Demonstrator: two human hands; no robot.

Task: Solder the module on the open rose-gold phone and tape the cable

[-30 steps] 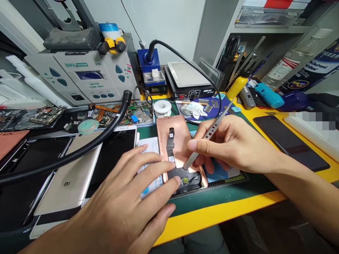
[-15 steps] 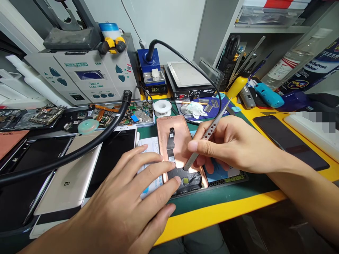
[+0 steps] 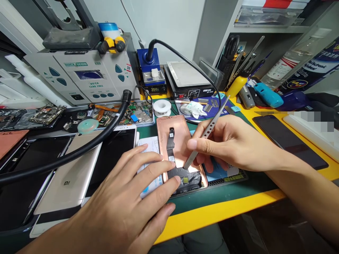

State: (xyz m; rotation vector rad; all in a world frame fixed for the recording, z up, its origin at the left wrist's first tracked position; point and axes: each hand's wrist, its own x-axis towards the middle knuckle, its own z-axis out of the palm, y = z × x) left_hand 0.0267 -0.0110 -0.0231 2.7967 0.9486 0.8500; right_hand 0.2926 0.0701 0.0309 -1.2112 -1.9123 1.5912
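Note:
A copper-coloured phone back shell (image 3: 180,135) lies inside-up on the green mat (image 3: 227,197). Along its inner face runs a black flex cable (image 3: 171,144), and black film (image 3: 193,179) with a small yellowish square covers the near end. My right hand (image 3: 225,144) pinches metal tweezers (image 3: 208,131), whose tip touches the upper edge of the black film. Spread out, the fingers of my left hand (image 3: 132,190) rest on the shell's left edge and the film.
Several phones, among them a gold phone back (image 3: 67,176), lie at left under a thick black hose (image 3: 87,151). Behind stand a grey rework station (image 3: 87,76), a solder spool (image 3: 162,107) and a heating plate (image 3: 188,76). Another dark phone (image 3: 290,141) lies at right.
Almost nothing differs. The right hand and the tweezers have shifted very slightly; the left hand and the shell stay in place.

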